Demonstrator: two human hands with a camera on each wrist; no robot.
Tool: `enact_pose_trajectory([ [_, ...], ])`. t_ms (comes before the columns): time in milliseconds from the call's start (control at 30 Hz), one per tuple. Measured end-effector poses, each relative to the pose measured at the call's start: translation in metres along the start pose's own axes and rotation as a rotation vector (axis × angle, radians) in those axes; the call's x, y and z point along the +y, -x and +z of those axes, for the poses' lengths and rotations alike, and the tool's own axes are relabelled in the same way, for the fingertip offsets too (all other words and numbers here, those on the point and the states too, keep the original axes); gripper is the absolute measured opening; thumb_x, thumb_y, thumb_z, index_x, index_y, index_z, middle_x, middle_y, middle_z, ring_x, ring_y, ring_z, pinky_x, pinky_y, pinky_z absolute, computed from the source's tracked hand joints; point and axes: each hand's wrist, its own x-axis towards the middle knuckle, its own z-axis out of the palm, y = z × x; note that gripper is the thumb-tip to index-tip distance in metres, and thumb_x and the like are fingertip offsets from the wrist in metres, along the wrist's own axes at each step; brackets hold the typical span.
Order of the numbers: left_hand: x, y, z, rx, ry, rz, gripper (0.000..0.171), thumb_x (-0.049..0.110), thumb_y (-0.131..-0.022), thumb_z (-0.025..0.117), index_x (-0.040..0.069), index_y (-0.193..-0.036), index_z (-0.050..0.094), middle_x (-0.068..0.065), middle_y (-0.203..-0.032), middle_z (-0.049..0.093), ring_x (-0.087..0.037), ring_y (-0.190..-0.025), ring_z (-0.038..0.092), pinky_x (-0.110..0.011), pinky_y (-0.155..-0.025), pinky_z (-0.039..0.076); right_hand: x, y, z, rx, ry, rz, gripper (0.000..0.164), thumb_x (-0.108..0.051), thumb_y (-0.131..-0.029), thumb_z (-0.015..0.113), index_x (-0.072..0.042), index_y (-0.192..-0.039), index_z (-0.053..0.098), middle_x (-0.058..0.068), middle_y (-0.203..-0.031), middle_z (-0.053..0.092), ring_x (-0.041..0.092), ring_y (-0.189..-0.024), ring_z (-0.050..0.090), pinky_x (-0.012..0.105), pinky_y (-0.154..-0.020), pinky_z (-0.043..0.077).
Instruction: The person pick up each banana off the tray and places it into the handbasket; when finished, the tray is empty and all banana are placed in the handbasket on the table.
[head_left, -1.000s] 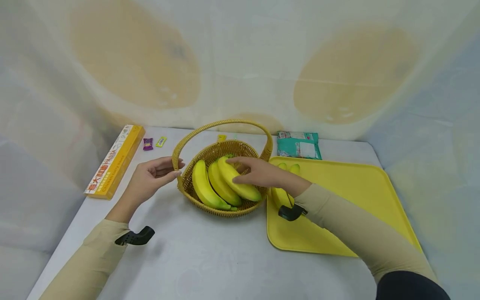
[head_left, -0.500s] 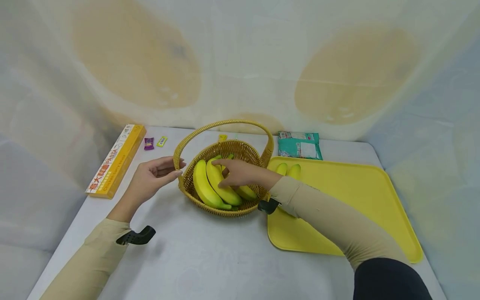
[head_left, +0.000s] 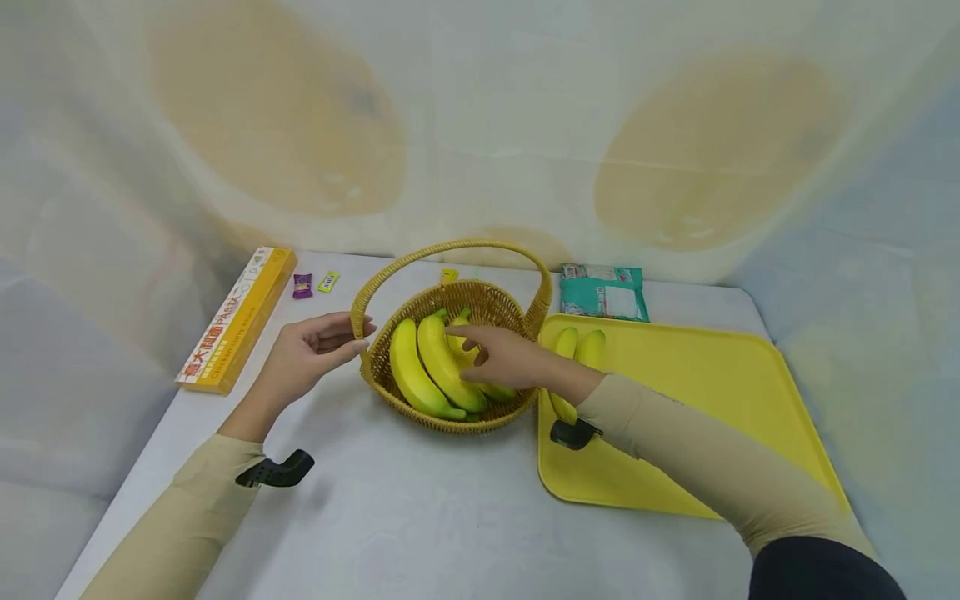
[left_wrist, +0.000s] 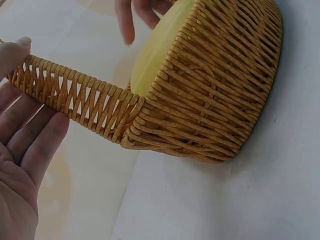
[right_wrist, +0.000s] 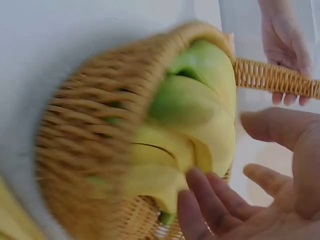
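My left hand (head_left: 311, 354) pinches the left side of the arched handle (left_wrist: 75, 95) of a woven basket (head_left: 420, 417) between thumb and fingers. The basket stands on the white table, holding several yellow bananas with green tips. Two of them, a left banana (head_left: 412, 375) and a middle banana (head_left: 444, 362), lie side by side; a third banana (head_left: 501, 391) is partly hidden by my right hand (head_left: 506, 358). That hand hovers over the basket's right side, fingers spread and loosely bent around nothing. In the right wrist view its fingertips overlap the bananas (right_wrist: 200, 107).
A yellow tray (head_left: 690, 400) at the right bears two bananas (head_left: 591, 350) at its left edge. Behind it lies a teal packet (head_left: 603, 293). A pasta box (head_left: 240, 321), a purple candy (head_left: 302, 286) and a yellow-green candy (head_left: 327, 282) lie at the back left.
My right hand reached left over the bananas, then drew back right. The top banana has shifted left beside the left one, and the hand has let go. The left hand stays on the handle.
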Motion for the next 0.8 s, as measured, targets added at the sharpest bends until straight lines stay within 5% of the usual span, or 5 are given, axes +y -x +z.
enact_pose_trajectory([
  [300, -0.001, 0.000, 0.000, 0.000, -0.012, -0.002, 0.038, 0.024, -0.096, 0.074, 0.005, -0.128, 0.068, -0.013, -0.122, 0.072, -0.009, -0.107, 0.070, -0.020, -0.091, 0.055, 0.029, 0.080, 0.003, 0.300, -0.021, -0.029, 0.060, -0.022, -0.098, 0.068, -0.025, -0.154, 0.046, 0.007, -0.146, 0.052, 0.030, -0.129, 0.053, 0.052, -0.103, 0.048],
  [467, -0.001, 0.000, -0.001, 0.000, -0.018, 0.004, 0.039, 0.024, -0.096, 0.074, 0.004, -0.128, 0.068, -0.012, -0.123, 0.072, -0.009, -0.108, 0.070, -0.020, -0.091, 0.055, 0.063, 0.110, 0.003, 0.454, -0.035, 0.003, 0.059, -0.013, -0.097, 0.068, -0.015, -0.152, 0.048, 0.013, -0.139, 0.054, 0.037, -0.124, 0.054, 0.059, -0.100, 0.048],
  [800, 0.000, 0.001, 0.000, -0.005, -0.008, 0.015, 0.037, 0.020, -0.096, 0.074, 0.003, -0.129, 0.067, -0.012, -0.123, 0.072, -0.014, -0.111, 0.070, -0.019, -0.093, 0.054, 0.129, 0.135, 0.015, 0.378, -0.003, 0.270, 0.074, -0.027, -0.098, 0.070, -0.002, -0.157, 0.034, 0.029, -0.133, 0.054, 0.041, -0.112, 0.061, 0.052, -0.087, 0.057],
])
